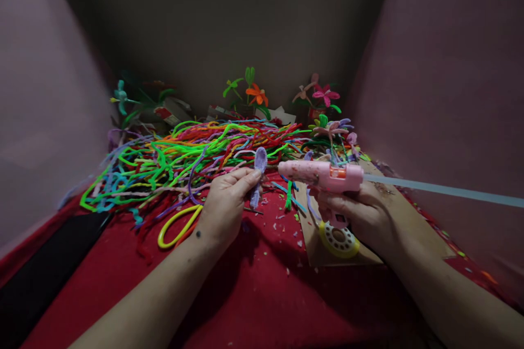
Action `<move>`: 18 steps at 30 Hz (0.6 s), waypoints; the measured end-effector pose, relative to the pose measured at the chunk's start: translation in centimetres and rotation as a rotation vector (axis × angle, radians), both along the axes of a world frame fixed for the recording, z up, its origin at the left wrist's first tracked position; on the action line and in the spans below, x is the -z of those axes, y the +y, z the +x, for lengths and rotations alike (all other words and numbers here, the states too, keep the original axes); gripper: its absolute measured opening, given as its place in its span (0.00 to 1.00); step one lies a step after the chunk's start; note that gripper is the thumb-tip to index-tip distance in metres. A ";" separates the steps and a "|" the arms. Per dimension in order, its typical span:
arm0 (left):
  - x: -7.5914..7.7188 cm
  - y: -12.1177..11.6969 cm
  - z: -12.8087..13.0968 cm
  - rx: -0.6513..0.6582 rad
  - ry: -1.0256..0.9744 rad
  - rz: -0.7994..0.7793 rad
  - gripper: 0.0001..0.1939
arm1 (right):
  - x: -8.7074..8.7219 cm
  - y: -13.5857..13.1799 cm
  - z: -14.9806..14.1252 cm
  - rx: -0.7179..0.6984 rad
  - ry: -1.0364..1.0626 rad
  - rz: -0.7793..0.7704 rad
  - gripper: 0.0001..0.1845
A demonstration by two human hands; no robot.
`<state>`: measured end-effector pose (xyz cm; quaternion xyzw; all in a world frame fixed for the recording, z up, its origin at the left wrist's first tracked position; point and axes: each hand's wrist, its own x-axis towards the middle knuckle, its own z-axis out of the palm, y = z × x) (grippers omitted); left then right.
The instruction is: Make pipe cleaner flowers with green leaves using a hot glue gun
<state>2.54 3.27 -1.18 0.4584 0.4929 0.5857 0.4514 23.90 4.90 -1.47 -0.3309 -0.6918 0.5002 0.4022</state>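
The left hand is closed in a pinch, and it holds a purple fuzzy piece upright, above the middle of the tabletop, which is covered in red cloth. The right hand is wrapped around the handle of a pink glue gun. The nozzle points toward the purple fuzzy piece and is apart from it. A long pale glue stick sits in the back of the glue gun and sticks out to the right.

Toward the far edge lies a big loose heap of fuzzy stems, in many colours, not inside any container that I can see. Behind it, an orange flower and a pink flower stand near the far edge. Below the pink flower is a small red object, maybe a container, but it is too dark to tell its contents. Near the right edge lies a brown board, and a yellow-rimmed disc with holes rests on its near part
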 end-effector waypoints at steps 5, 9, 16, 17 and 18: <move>0.0 -0.1 0.0 0.010 -0.006 -0.005 0.10 | -0.6 -0.1 -0.3 0.017 0.003 0.010 0.10; 0.0 -0.2 0.0 0.008 0.013 -0.017 0.10 | -0.1 0.2 -0.2 -0.013 0.011 0.009 0.08; 0.1 0.0 -0.1 0.014 0.011 -0.004 0.11 | 0.3 0.2 0.1 -0.009 -0.037 0.050 0.12; 0.1 0.0 -0.1 0.013 0.008 -0.005 0.11 | 0.2 0.1 0.0 -0.015 -0.043 0.037 0.11; 0.1 0.0 -0.1 0.014 0.006 -0.007 0.11 | 0.0 0.0 0.0 -0.016 -0.043 0.025 0.10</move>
